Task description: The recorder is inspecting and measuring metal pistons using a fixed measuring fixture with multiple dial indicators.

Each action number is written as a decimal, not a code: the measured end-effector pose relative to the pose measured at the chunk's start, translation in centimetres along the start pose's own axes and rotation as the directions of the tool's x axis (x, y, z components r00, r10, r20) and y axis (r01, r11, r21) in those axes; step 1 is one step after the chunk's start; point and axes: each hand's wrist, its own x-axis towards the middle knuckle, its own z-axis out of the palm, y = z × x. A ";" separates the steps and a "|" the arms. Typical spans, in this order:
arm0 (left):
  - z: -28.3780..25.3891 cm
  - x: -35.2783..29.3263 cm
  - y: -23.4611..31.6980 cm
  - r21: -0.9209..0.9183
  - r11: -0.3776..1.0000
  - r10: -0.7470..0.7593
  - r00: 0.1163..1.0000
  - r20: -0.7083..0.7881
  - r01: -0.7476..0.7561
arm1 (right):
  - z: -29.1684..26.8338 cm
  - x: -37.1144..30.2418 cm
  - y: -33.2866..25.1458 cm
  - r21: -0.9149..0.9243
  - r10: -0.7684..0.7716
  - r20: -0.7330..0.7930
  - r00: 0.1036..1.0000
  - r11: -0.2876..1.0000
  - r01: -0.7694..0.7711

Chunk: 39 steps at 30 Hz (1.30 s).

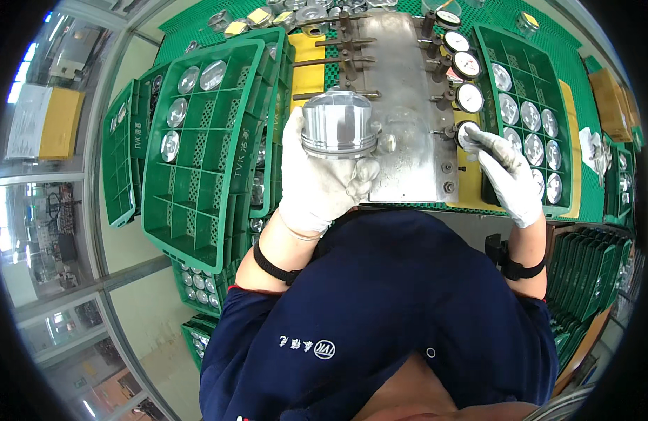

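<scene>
A shiny metal piston [338, 121] with ring grooves near its lower edge is held up before my chest. My left hand [311, 184], in a white glove, is closed round its side and underside. Over on the right, my gloved right hand [508, 175] holds nothing that I can see, its fingers stretched out toward the nearest dial gauge [467, 136]. The fingertips overlap that gauge's face; whether they touch it I cannot tell. Between my hands lies a long steel plate fixture [406, 168], with several dial gauges along its right side.
Left of the fixture, a green divided crate [190, 172] carries a few pistons and tilts over other crates. A second green crate [524, 63] on the right has several pistons in its compartments. More metal parts [310, 14] sit at the back on green matting. Stacked green crates [583, 270] stand lower right.
</scene>
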 end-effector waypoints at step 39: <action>-4.3 7.1 -4.8 0.449 -0.875 0.159 0.766 0.622 -0.182 | 3.0 -0.6 1.7 0.196 0.408 0.238 0.881 0.869 -0.455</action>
